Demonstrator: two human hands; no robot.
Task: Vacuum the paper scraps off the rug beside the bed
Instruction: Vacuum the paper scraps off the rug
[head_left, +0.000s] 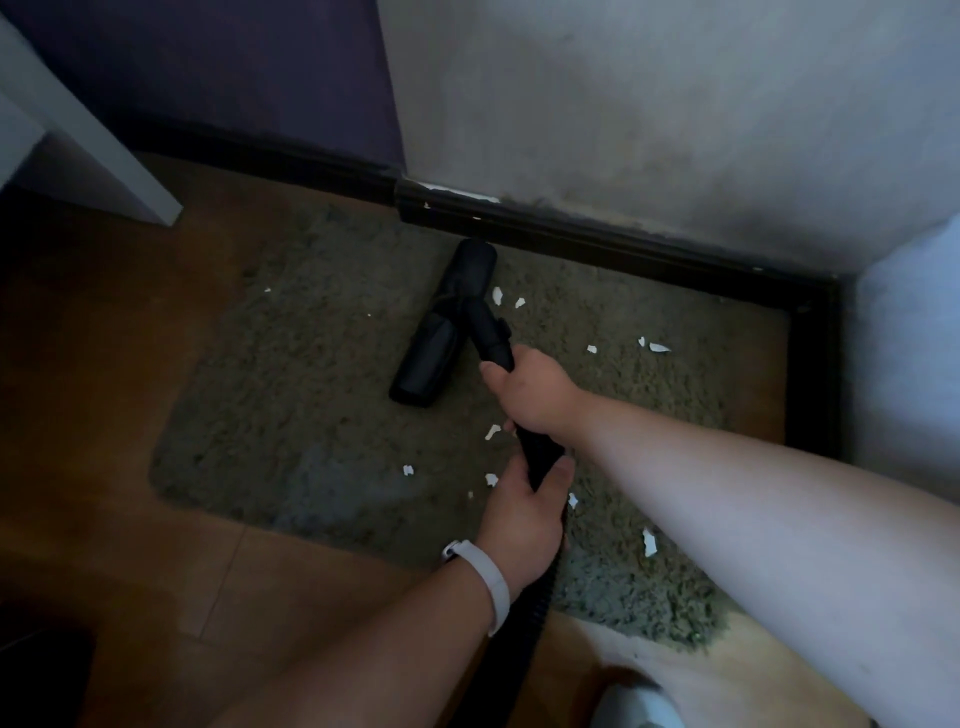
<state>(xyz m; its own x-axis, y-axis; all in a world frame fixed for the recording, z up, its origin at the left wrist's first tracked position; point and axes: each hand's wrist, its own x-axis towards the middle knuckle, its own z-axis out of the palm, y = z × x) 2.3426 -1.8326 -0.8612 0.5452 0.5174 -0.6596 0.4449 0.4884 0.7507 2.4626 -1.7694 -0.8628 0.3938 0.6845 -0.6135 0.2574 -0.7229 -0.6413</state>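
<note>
Grasping black vacuum wand (491, 338): right hand (530, 387) ahead, left hand (519, 519) behind. Beyond, black oblong nozzle (444, 322) angled toward dark skirting board (597, 236); white paper scraps (497, 295) just right, on grey shaggy rug (311, 415).

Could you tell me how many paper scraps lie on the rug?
13 scraps: two left of the vacuum head, five right of it, six near the hands; others possibly hidden.

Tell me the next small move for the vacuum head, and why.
Probably slide the vacuum head a little to the right. It sits on the rug with two paper scraps just beside its far end. The right hand and left hand both grip the wand, so a short sideways push should cover them.
</note>
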